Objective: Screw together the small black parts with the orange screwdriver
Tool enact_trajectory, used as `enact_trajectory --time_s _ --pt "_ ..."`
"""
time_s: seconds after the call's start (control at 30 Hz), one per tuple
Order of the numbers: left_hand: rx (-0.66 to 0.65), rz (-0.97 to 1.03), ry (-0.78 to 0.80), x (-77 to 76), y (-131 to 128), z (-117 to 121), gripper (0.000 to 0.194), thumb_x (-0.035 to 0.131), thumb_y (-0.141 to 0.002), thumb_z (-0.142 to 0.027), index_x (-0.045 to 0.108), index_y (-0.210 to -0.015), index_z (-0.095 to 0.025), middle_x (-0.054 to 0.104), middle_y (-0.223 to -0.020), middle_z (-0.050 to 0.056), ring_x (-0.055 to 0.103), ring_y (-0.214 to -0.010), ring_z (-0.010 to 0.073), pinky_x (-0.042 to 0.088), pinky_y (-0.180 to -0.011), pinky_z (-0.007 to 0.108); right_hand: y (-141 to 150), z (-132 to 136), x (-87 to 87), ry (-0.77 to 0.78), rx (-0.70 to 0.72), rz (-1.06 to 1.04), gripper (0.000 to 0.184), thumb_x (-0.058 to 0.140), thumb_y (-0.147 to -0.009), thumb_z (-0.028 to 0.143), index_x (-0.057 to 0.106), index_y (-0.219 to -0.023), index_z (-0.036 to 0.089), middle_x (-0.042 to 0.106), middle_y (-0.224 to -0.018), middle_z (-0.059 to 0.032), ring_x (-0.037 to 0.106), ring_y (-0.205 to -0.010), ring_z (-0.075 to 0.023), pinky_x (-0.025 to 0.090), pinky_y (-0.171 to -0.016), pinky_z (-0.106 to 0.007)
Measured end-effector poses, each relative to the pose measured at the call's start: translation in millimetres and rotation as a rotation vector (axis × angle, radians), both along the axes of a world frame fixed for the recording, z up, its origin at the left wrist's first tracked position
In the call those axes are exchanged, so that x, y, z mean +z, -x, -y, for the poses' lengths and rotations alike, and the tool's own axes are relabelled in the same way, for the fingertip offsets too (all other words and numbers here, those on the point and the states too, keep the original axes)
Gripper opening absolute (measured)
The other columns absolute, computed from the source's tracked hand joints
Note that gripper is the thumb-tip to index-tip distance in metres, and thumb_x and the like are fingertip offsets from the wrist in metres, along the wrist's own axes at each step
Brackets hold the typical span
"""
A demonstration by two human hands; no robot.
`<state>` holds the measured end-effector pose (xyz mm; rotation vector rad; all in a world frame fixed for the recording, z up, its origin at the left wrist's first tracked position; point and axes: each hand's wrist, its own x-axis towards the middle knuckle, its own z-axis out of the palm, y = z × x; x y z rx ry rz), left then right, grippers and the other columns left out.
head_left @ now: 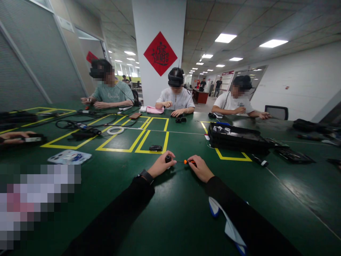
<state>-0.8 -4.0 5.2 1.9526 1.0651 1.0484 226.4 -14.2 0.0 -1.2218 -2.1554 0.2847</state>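
My left hand (pixel 161 165) is closed around a small black part (pixel 168 158), pinched at the fingertips just above the green table (pixel 176 213). My right hand (pixel 200 168) grips a small screwdriver with an orange handle (pixel 189 162); its thin shaft runs left to the black part. Both sleeves are black, and a dark watch (pixel 145 175) sits on my left wrist. Another small black piece (pixel 155 148) lies a little beyond my hands, inside a yellow-taped square.
An open black tool case (pixel 234 137) lies to the right, with a black pen-like tool (pixel 259 161) near it. A white ring (pixel 115 130) and tangled cables (pixel 80 124) lie at left, a phone (pixel 69 156) nearer me. Three people sit across the table; another person's hand (pixel 16 137) rests far left.
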Motion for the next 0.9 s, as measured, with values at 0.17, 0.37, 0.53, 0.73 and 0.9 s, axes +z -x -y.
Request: enact_trajectory --time_s 0.17,0.37,0.53,0.73,0.9 --pt "0.001 -0.002 -0.018 -0.2 -0.4 -0.5 0.026 0.055 -0.072 -0.037 0.052 -0.091 -0.019 0.055 -0.081 -0.001 0.051 -0.072 0.0123 0.040 -0.069 0.025 0.3 1.2 -0.3 -0.008 0.002 0.003 0.016 0.048 -0.080 0.024 0.054 -0.094 0.017 0.055 -0.090 -0.0048 0.048 -0.085 -0.0169 0.037 -0.078 -0.031" --pt "-0.008 0.000 -0.016 0.4 -0.9 -0.2 0.025 0.055 -0.073 -0.036 0.051 -0.090 -0.019 0.055 -0.081 -0.001 0.052 -0.073 0.0124 0.040 -0.071 0.025 1.8 2.4 0.4 -0.021 0.026 0.012 0.016 0.042 -0.084 0.024 0.055 -0.092 0.018 0.056 -0.090 -0.0051 0.048 -0.087 -0.0170 0.036 -0.080 -0.031" --pt "0.006 -0.009 -0.001 0.4 -0.6 -0.2 0.026 0.055 -0.072 -0.037 0.051 -0.090 -0.019 0.055 -0.081 -0.001 0.052 -0.072 0.0123 0.041 -0.070 0.025 1.7 1.6 0.3 -0.026 0.033 0.003 0.018 0.041 -0.085 0.023 0.056 -0.094 0.018 0.056 -0.090 -0.0055 0.048 -0.087 -0.0173 0.037 -0.080 -0.032" --pt "0.016 -0.003 -0.010 -1.0 0.0 -1.2 0.026 0.056 -0.072 -0.037 0.052 -0.090 -0.019 0.056 -0.082 0.000 0.051 -0.074 0.0129 0.040 -0.071 0.026 0.2 0.9 0.7 -0.020 0.073 0.006 0.022 0.037 -0.087 0.021 0.056 -0.099 0.018 0.057 -0.095 -0.0060 0.048 -0.091 -0.0169 0.036 -0.084 -0.032" --pt "0.006 0.007 -0.013 -1.5 0.0 -1.4 0.025 0.057 -0.072 -0.035 0.052 -0.090 -0.018 0.055 -0.081 0.000 0.051 -0.074 0.0127 0.040 -0.070 0.026 0.1 1.4 3.0 -0.020 0.094 -0.005 0.022 0.039 -0.086 0.020 0.056 -0.098 0.018 0.057 -0.095 -0.0061 0.048 -0.092 -0.0168 0.037 -0.084 -0.033"
